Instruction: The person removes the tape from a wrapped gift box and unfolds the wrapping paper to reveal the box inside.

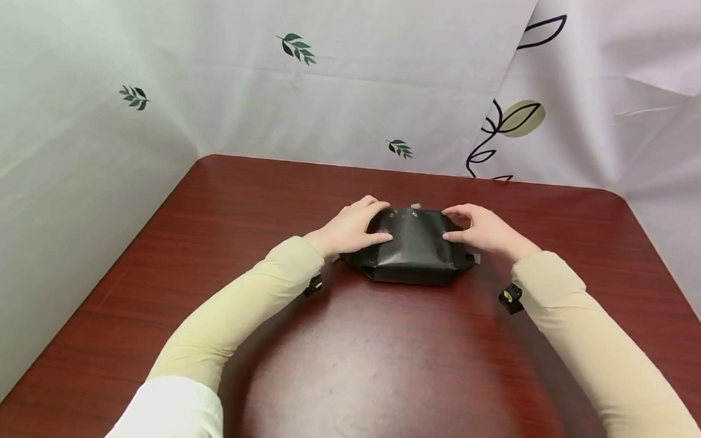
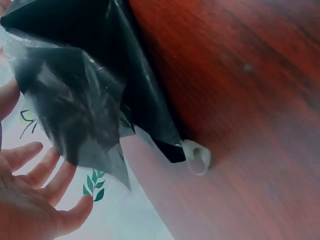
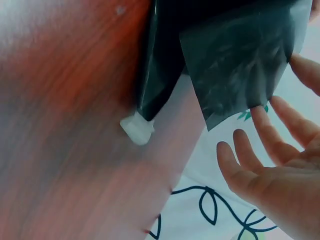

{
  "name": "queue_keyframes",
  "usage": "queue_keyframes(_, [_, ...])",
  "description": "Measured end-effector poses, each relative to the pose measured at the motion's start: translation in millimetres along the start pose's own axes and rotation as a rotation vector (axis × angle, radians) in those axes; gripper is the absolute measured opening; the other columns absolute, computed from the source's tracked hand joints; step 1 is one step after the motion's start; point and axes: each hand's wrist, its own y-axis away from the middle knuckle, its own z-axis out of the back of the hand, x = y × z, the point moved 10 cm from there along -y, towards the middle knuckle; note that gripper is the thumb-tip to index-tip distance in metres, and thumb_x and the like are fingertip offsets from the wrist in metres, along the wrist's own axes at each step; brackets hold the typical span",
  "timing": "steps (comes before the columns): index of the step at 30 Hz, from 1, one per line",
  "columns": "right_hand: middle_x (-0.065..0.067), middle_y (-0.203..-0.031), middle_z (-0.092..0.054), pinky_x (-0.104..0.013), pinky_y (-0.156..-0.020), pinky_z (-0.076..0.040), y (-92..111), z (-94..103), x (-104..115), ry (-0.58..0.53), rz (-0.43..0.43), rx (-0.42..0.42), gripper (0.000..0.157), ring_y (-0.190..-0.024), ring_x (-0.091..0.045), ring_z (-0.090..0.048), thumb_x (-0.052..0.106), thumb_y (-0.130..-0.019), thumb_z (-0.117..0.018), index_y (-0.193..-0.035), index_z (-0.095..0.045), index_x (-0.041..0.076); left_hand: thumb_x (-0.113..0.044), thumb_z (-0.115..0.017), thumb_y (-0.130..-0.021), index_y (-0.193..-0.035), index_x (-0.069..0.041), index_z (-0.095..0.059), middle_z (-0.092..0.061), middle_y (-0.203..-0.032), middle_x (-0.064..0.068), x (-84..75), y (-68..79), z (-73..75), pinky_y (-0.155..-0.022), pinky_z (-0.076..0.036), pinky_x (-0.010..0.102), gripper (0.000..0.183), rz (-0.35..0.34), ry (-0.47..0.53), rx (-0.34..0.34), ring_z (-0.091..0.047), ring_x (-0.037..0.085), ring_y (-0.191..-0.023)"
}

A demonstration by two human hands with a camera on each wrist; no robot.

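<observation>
A black plastic-wrapped package (image 1: 412, 250) lies toward the far side of the table, with whitish tape (image 2: 196, 157) on a pointed corner. My left hand (image 1: 356, 226) touches its left side, thumb stretched over the top. In the left wrist view a loose black flap (image 2: 75, 110) stands out, the fingertips along its edge. On the right side my right hand (image 1: 478, 229) spreads thumb and fingers over the wrap. Its fingertips meet another black flap (image 3: 240, 65) in the right wrist view, near a corner bearing whitish tape (image 3: 137, 128).
The dark red wood-grain table (image 1: 389, 371) has rounded far corners. White cloth (image 1: 346, 110) with leaf prints hangs behind it and along both sides. Small black cameras (image 1: 510, 298) sit at both wrists.
</observation>
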Motion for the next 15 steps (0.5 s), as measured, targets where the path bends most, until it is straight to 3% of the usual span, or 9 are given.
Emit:
queue_keyframes(8, [-0.026, -0.14, -0.044, -0.053, -0.106, -0.033, -5, 2.9, 1, 0.048, -0.006, 0.026, 0.057, -0.131, -0.04, -0.04, 0.02, -0.087, -0.068, -0.135, -0.047, -0.001, -0.038, -0.067, -0.087, -0.145, -0.006, -0.034, -0.047, -0.131, 0.011, 0.1, -5.0, 3.7, -0.103, -0.039, 0.038, 0.075, 0.016, -0.001, 0.038, -0.049, 0.022, -0.12])
queue_keyframes(15, [-0.028, -0.136, -0.047, -0.053, -0.105, -0.034, -7, 5.0, 3, 0.083, -0.006, 0.045, 0.057, -0.13, -0.04, -0.042, 0.021, -0.084, -0.07, -0.132, -0.05, -0.002, -0.038, -0.068, -0.086, -0.144, -0.004, -0.036, -0.048, -0.129, 0.011, -0.3, -11.4, 5.1, -0.103, -0.039, 0.034, 0.075, 0.028, -0.024, 0.128, -0.05, 0.02, -0.119])
